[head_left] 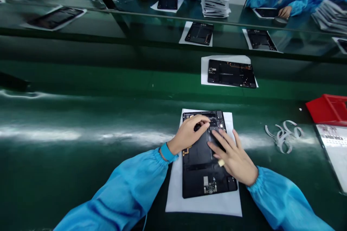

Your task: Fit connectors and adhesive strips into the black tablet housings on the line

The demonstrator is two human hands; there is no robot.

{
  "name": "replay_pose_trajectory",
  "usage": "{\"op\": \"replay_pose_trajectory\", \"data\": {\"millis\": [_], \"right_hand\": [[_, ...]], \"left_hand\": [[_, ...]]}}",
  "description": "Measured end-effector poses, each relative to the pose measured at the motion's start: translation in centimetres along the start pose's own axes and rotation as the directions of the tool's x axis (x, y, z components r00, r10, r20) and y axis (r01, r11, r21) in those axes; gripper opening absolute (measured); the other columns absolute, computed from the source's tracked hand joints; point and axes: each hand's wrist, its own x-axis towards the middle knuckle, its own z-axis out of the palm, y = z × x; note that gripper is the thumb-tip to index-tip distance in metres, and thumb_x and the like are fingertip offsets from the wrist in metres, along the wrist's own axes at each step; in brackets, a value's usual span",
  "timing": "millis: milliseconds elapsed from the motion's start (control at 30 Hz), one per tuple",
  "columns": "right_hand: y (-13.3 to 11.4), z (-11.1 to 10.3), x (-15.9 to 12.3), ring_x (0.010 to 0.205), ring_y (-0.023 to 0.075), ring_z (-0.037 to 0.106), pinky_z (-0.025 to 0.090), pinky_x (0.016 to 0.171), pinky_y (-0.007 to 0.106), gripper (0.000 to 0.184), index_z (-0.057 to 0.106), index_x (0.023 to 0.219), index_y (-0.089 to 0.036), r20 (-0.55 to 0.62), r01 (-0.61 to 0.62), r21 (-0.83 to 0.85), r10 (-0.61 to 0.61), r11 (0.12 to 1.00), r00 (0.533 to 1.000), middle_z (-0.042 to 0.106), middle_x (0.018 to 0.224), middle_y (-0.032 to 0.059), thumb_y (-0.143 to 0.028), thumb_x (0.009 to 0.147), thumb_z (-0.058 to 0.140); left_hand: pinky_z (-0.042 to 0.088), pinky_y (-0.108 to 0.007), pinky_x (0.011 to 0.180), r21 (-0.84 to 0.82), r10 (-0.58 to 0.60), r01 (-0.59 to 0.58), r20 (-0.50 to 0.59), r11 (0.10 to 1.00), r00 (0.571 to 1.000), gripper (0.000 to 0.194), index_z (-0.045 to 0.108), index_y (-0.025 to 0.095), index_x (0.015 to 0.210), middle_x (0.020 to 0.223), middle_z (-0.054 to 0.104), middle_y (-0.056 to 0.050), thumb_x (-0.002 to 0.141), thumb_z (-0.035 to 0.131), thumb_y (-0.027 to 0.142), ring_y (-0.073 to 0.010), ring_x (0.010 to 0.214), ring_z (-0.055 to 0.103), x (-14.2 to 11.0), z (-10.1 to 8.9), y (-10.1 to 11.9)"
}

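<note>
Your left hand (187, 135) is curled over the upper end of the black tablet housing (200, 166), fingertips down beside a small dark part (197, 127). It may be pinching that part, but you can't tell from this view. Your right hand (231, 153) is spread, not clenched, with fingertips pressed on the housing and no held item visible. A pale band (221, 162) sits near its finger base.

The housing lies flat on a white paper sheet (173, 191) on the green counter (81, 158), right between your 2 forearms. Nothing visibly fixes the sheet, so hard sideways pressure could slide it and the housing on that glossy surface.

Watch the gold flex cable (185, 151) just beside your blue wristband (168, 152): dragging your wrist or cuff across it could snag or tear it. Bare fingers near the exposed circuit board (210, 187) risk leaving skin oil or static. If the dark part slips, it could be hard to spot against the black housing. The curled white strips (284, 136) and red tray (328, 110) sit off to your right, so a wide arm swing could disturb them.
</note>
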Motion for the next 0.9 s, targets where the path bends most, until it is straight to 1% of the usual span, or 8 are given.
{"op": "replay_pose_trajectory", "data": {"millis": [100, 200, 367, 433, 500, 633, 767, 900], "right_hand": [[1.2, 0.6, 1.7, 0.142, 0.0322, 0.019, 0.015, 0.111, 0.063, 0.037, 0.056, 0.131, -0.017, -0.04, -0.064, 0.044, 0.066, 0.997, 0.997, 0.028, 0.152, 0.0161, -0.017, 0.096, 0.043], [1.8, 1.1, 1.9, 0.141, 0.0319, 0.021, 0.018, 0.111, 0.063, 0.037, 0.055, 0.13, -0.014, -0.145, -0.079, 0.11, 0.094, 0.991, 0.985, 0.031, 0.15, 0.0178, -0.014, 0.097, 0.038], [1.6, 2.0, 0.4, 0.131, 0.027, 0.04, 0.036, 0.105, 0.051, 0.033, 0.055, 0.125, -0.017, -0.337, -0.197, 0.313, 0.303, 0.929, 0.892, 0.044, 0.14, 0.0154, -0.015, 0.099, 0.034], [1.3, 2.2, 0.2, 0.13, 0.0282, 0.04, 0.041, 0.101, 0.049, 0.031, 0.056, 0.123, -0.017, -0.322, -0.223, 0.343, 0.337, 0.913, 0.885, 0.042, 0.14, 0.0164, -0.018, 0.099, 0.035], [1.1, 2.4, 0.3, 0.13, 0.0299, 0.039, 0.04, 0.101, 0.051, 0.03, 0.056, 0.121, -0.015, -0.305, -0.224, 0.326, 0.327, 0.918, 0.894, 0.04, 0.141, 0.0177, -0.019, 0.099, 0.036], [0.9, 2.9, 0.6, 0.132, 0.0314, 0.036, 0.038, 0.103, 0.055, 0.03, 0.056, 0.12, -0.015, -0.306, -0.213, 0.307, 0.308, 0.928, 0.901, 0.036, 0.144, 0.0182, -0.018, 0.099, 0.035], [0.9, 3.1, 0.4, 0.133, 0.0301, 0.035, 0.039, 0.103, 0.052, 0.031, 0.055, 0.122, -0.018, -0.351, -0.227, 0.383, 0.368, 0.896, 0.861, 0.032, 0.148, 0.0149, -0.018, 0.099, 0.034], [1.0, 2.8, 0.2, 0.133, 0.0273, 0.036, 0.038, 0.106, 0.049, 0.032, 0.058, 0.119, -0.021, -0.362, -0.27, 0.532, 0.503, 0.803, 0.784, 0.032, 0.147, 0.0115, -0.023, 0.1, 0.032]], "left_hand": [[0.049, -0.029, 0.087, -0.107, -0.132, 0.113, -0.194, 0.988, 0.972, 0.016, 0.062, 0.02, 0.1, 0.102, 0.065, -0.005, 0.091, 0.053, 0.031, -0.0159, 0.096, 0.061, -1.6, -0.7, 0.4], [0.044, -0.034, 0.103, -0.215, -0.354, 0.304, -0.256, 0.928, 0.9, 0.035, 0.054, 0.026, 0.12, 0.134, 0.051, -0.007, 0.087, 0.059, 0.038, -0.0217, 0.127, 0.047, -5.8, -2.1, 1.2], [0.049, -0.041, 0.1, -0.564, -0.781, 0.654, 0.024, 0.505, 0.624, 0.062, 0.041, 0.041, 0.133, 0.153, 0.03, 0.001, 0.078, 0.065, 0.054, -0.0287, 0.14, 0.032, -13.6, -4.6, 4.1], [0.049, -0.046, 0.099, -0.639, -0.825, 0.72, 0.232, 0.27, 0.516, 0.067, 0.04, 0.04, 0.136, 0.154, 0.031, -0.001, 0.077, 0.064, 0.058, -0.0316, 0.138, 0.036, -15.0, -4.9, 5.2], [0.044, -0.047, 0.104, -0.652, -0.812, 0.744, 0.353, 0.143, 0.465, 0.065, 0.043, 0.035, 0.137, 0.151, 0.036, -0.004, 0.079, 0.063, 0.057, -0.0311, 0.135, 0.04, -15.1, -4.5, 6.0], [0.042, -0.042, 0.106, -0.656, -0.766, 0.72, 0.334, 0.229, 0.549, 0.06, 0.052, 0.023, 0.131, 0.141, 0.05, -0.009, 0.08, 0.064, 0.05, -0.0297, 0.129, 0.048, -13.5, -2.3, 6.6], [0.042, -0.038, 0.106, -0.497, -0.734, 0.656, 0.055, 0.568, 0.677, 0.071, 0.045, 0.021, 0.135, 0.137, 0.053, -0.01, 0.075, 0.069, 0.05, -0.0296, 0.126, 0.049, -13.3, 0.8, 7.1], [0.044, -0.037, 0.104, -0.397, -0.72, 0.64, -0.081, 0.658, 0.69, 0.071, 0.039, 0.021, 0.139, 0.138, 0.05, -0.011, 0.08, 0.061, 0.054, -0.0298, 0.129, 0.046, -14.0, 2.0, 6.2]]}}
